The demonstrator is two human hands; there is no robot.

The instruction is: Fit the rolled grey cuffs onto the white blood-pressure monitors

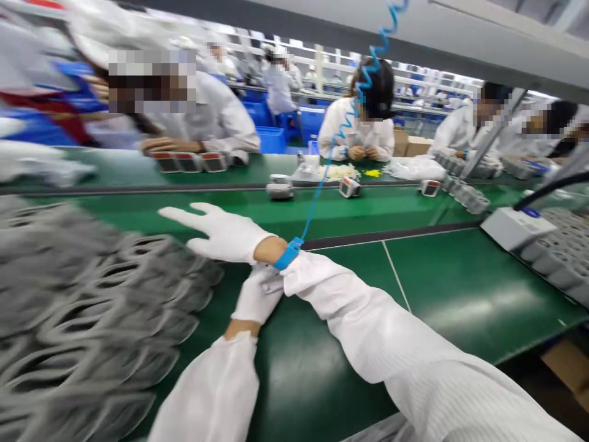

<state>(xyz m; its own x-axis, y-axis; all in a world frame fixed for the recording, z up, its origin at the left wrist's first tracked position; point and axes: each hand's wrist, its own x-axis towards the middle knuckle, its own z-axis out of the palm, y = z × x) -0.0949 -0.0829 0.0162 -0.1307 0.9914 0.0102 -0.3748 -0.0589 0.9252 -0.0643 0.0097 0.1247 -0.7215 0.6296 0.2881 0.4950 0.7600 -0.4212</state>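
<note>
over green mat [405, 288], 2 gloved hands [221, 234]

The right hand [221, 233] wears a white glove, and a bright blue wrist strap [288, 253] bands its wrist near the centre, with a blue coiled cord [372, 61] running toward 12 o'clock. The left hand [256, 296] is white-gloved too. The white sleeves [405, 344] show faint grey pinstripes. The bench mat [322, 380] is glossy dark green, crossed by a thin white line [396, 276] at 4 o'clock. A blurred grey openwork sheet [92, 307] at 9 o'clock carries a looping lattice pattern. Blue plastic crates [270, 140] stand near 12 o'clock.
</note>
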